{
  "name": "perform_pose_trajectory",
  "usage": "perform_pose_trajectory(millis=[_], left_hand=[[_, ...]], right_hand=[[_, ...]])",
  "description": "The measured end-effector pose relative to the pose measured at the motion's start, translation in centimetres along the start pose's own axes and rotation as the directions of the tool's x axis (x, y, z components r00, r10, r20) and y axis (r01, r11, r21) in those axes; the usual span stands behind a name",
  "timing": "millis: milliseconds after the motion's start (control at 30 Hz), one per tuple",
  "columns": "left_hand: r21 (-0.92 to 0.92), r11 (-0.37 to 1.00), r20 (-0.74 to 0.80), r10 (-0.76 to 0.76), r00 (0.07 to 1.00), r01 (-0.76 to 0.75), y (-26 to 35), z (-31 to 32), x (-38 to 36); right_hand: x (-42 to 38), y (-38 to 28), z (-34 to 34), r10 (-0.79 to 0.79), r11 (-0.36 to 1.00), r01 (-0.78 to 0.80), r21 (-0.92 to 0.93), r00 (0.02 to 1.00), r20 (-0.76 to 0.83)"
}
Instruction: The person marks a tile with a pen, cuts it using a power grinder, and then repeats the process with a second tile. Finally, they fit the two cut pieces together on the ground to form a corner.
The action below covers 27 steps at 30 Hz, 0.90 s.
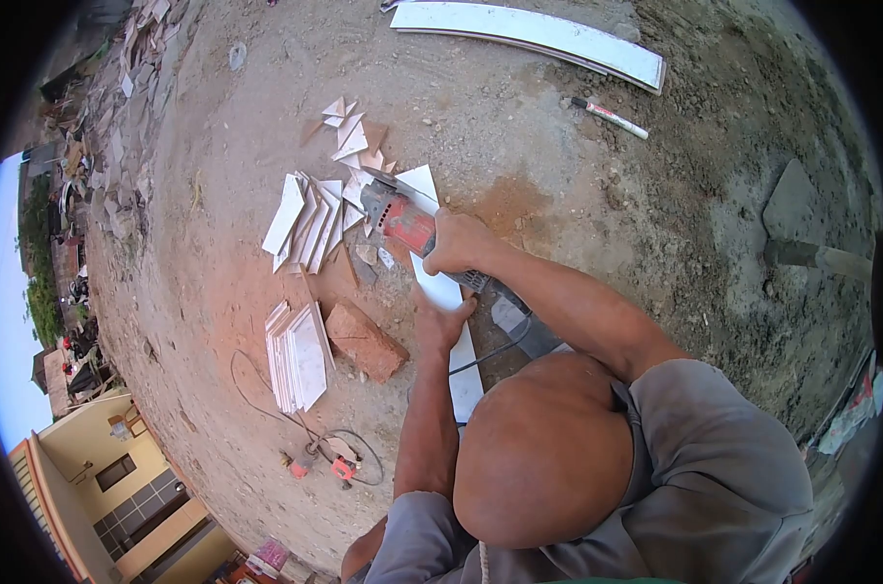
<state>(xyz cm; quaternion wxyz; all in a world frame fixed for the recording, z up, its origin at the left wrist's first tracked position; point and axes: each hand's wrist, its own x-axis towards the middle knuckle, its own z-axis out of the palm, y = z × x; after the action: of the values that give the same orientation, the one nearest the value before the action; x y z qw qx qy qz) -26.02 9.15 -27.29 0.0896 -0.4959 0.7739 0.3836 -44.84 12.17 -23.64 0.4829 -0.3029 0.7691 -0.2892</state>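
The whole work area is formed by bare ground (558, 146), on which a stack of long white boards (534, 34) is laid well beyond the hands. Nearer, a white strip (437, 284) is placed lengthwise in front of the body, its long axis run away from it and its far end leaned slightly left. It is gripped near its middle by the left hand (441, 319), thumb at the right edge. Farther along, a grinder (407, 224) is grasped by the right hand (461, 243) and held slantwise over the strip, disc end pointed far left; whether the disc is touching cannot be told. The far end is thus neared more closely by the right hand. No container is made out by the hands; cut pieces (297, 355) are stacked on the ground, beside a brick (365, 339). Beyond, a marker (612, 119) is left lying.
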Motion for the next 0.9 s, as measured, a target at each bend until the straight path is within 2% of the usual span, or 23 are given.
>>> perform_pose_trajectory(millis=[267, 333, 667, 767, 900], left_hand=[[0.039, 0.999, -0.023, -0.004, 1.0, 0.005, 0.2, 0.1, -0.2], [0.064, 0.998, -0.083, -0.011, 0.996, 0.016, 0.1, 0.4, -0.1], [0.043, 0.997, -0.056, -0.063, 0.996, 0.066, 0.1, 0.4, -0.1], [0.007, 1.0, -0.052, -0.026, 0.998, 0.026, 0.3, 0.2, -0.1], [0.051, 0.999, -0.012, -0.01, 1.0, 0.01, 0.4, 0.0, -0.1]], right_hand=[[0.1, -0.1, 0.0, 0.005, 1.0, -0.005, 0.008, 1.0, 0.01], [0.1, 0.2, 0.2, 0.002, 1.0, -0.002, -0.01, 1.0, 0.003], [-0.7, 0.5, 0.3, -0.001, 1.0, 0.001, -0.024, 1.0, -0.006], [-0.7, 0.7, 0.4, -0.011, 1.0, 0.011, -0.021, 1.0, -0.014], [-0.3, 0.6, 0.3, -0.012, 1.0, 0.012, -0.02, 1.0, -0.008]])
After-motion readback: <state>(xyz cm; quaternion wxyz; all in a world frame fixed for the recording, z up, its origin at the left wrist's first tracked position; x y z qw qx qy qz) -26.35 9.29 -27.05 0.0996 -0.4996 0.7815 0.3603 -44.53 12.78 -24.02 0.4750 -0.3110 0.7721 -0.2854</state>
